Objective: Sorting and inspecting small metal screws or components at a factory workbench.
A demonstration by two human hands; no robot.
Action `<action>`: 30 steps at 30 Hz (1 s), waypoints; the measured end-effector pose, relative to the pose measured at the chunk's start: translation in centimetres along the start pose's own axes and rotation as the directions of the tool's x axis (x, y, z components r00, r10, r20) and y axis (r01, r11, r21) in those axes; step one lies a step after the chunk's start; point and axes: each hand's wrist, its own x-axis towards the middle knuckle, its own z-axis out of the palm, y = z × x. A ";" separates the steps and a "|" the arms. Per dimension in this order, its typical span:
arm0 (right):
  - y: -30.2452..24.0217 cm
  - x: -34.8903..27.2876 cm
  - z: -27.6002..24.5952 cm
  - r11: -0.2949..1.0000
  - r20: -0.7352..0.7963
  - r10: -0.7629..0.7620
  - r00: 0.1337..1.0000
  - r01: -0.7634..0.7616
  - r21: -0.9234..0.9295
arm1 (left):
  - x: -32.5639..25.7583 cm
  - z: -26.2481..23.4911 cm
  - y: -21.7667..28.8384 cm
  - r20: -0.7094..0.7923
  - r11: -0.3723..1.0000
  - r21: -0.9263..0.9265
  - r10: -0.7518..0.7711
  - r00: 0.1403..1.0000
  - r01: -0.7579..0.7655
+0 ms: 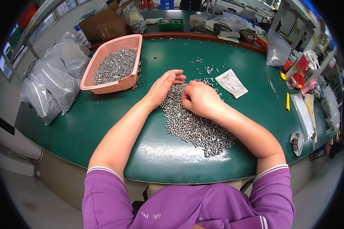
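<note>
A loose pile of small shiny metal pins (195,128) lies spread on the green tabletop in front of me. At its far left edge my left hand (165,87) rests on its side, fingers stretched out to the right and holding nothing that I can see. My right hand (200,97) is over the far part of the pile with its fingers curled down among the pins. Whatever is between those fingertips is hidden. More pins (209,70) are scattered beyond the hands, near a printed paper slip (232,83).
A pink plastic basket (86,78) of pins stands at the left, beside bulging clear bags (51,86). On the right lie a yellow cutter knife (288,101), thin wire-like tools (271,83) and flat plastic bags (302,114). A green tray (171,26) and a cardboard box (103,28) stand at the back.
</note>
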 end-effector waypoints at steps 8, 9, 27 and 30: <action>4.6 -3.7 -7.5 0.980 -0.308 0.199 0.930 -0.197 0.038 | -0.2 -0.1 0.2 0.054 0.989 0.148 0.012 0.998 -0.020; 6.9 -4.9 -8.7 0.965 -0.354 0.248 0.902 -0.263 0.007 | -0.3 0.0 0.6 0.073 0.979 0.205 -0.011 0.997 -0.004; 6.4 -10.7 -8.7 0.981 -0.043 0.054 0.998 -0.045 0.191 | -1.1 2.0 3.4 0.390 0.631 0.722 -0.029 0.921 -0.285; 2.8 -10.8 -7.6 0.953 0.168 -0.281 0.945 0.254 0.164 | -1.0 2.2 3.4 0.396 0.634 0.715 -0.021 0.918 -0.294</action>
